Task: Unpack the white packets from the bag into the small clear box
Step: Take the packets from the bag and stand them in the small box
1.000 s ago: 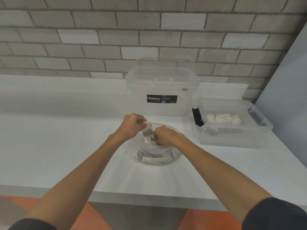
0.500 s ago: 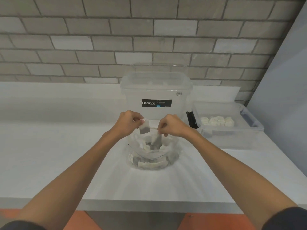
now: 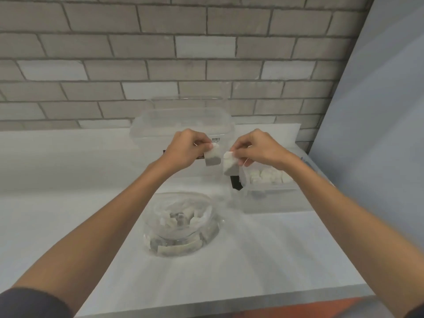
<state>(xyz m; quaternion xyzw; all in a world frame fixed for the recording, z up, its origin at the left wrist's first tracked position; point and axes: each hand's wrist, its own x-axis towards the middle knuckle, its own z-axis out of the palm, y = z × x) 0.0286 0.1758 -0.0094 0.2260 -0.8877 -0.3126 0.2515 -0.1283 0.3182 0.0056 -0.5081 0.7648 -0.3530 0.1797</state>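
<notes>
clearly light, soft and limp, these packets are best pinched by a top edge. the left hand [image 3: 185, 148] pinches one white packet [image 3: 213, 158] and the right hand [image 3: 261, 149] pinches a second packet [image 3: 229, 167], both held in the air above the counter [image 3: 68, 203]. the clear bag [image 3: 212, 228] below holds many more. the small clear box [image 3: 270, 200] on the right has a row of packets [image 3: 266, 176], and the big tub [image 3: 160, 125] behind looks empty.

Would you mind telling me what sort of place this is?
Probably a utility or storage room: a bare grey brick wall, a plain white worktop, and a large clear storage box.
</notes>
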